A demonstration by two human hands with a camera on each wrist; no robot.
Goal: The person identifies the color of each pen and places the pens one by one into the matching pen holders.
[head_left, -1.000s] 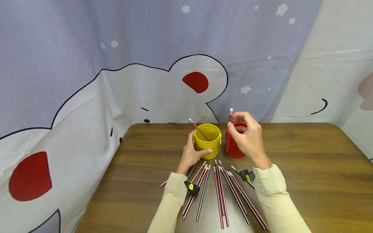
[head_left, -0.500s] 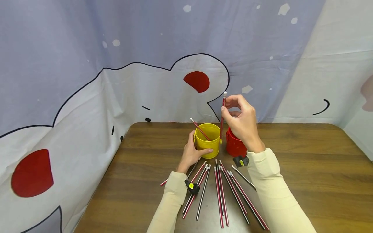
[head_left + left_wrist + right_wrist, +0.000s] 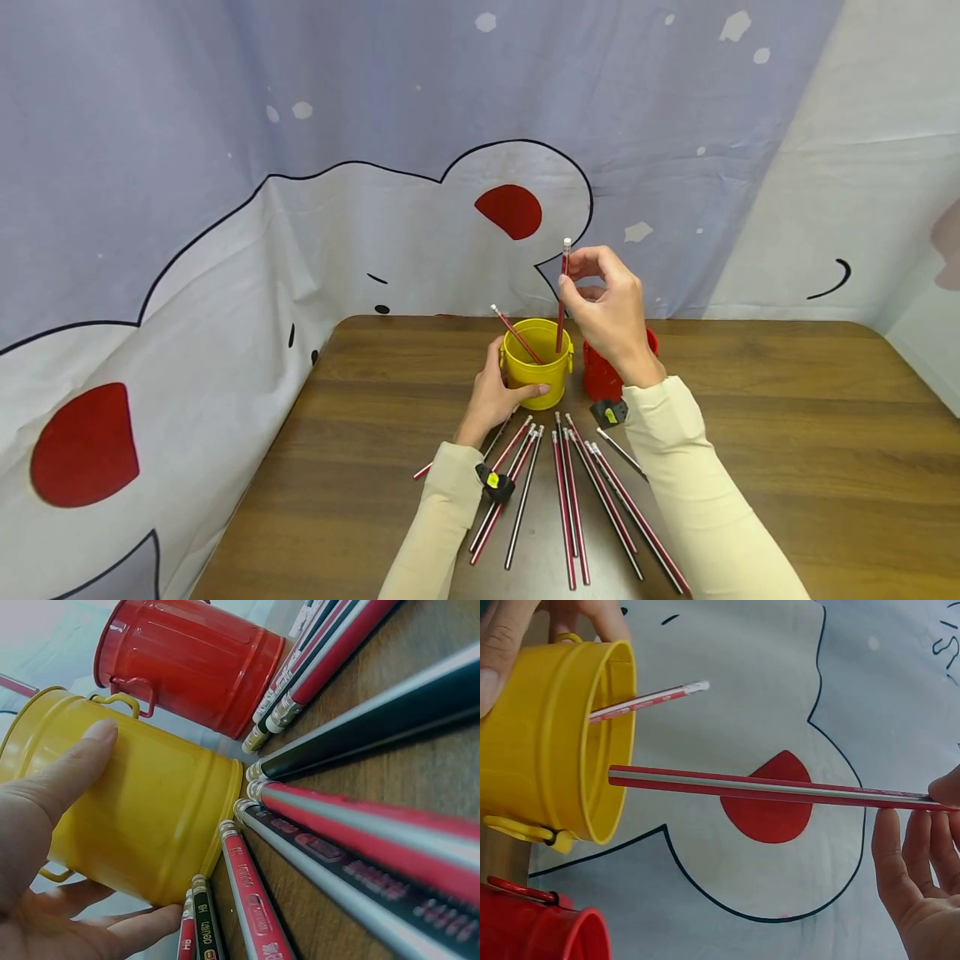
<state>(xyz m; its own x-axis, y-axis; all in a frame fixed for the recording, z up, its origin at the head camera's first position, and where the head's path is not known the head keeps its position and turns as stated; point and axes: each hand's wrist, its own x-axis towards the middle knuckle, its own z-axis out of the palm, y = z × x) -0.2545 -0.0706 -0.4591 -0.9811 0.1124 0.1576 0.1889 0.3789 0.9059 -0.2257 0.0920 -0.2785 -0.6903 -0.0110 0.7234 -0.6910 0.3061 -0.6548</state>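
Note:
My left hand (image 3: 492,398) holds the yellow bucket (image 3: 542,377) around its side, thumb across the front, as the left wrist view also shows. One red pencil (image 3: 515,333) leans inside this bucket, its white eraser end up past the rim. Between thumb and fingertips my right hand (image 3: 611,308) pinches a red-and-white striped pencil (image 3: 562,292) near its eraser end. That pencil stands nearly upright, its lower end at the bucket's mouth in the right wrist view. Partly hidden behind my right hand and wrist is a red bucket (image 3: 600,375), just right of the yellow one.
Several red and black striped pencils (image 3: 566,500) lie spread on the wooden table (image 3: 780,433) in front of the buckets. More pencils (image 3: 517,467) lie near my left forearm, partly covered by it. A patterned curtain (image 3: 360,233) hangs behind the table.
My right hand has risen from beside the red bucket and moved left, bringing the pinched pencil over the yellow bucket. My left hand has kept its hold on the yellow bucket.

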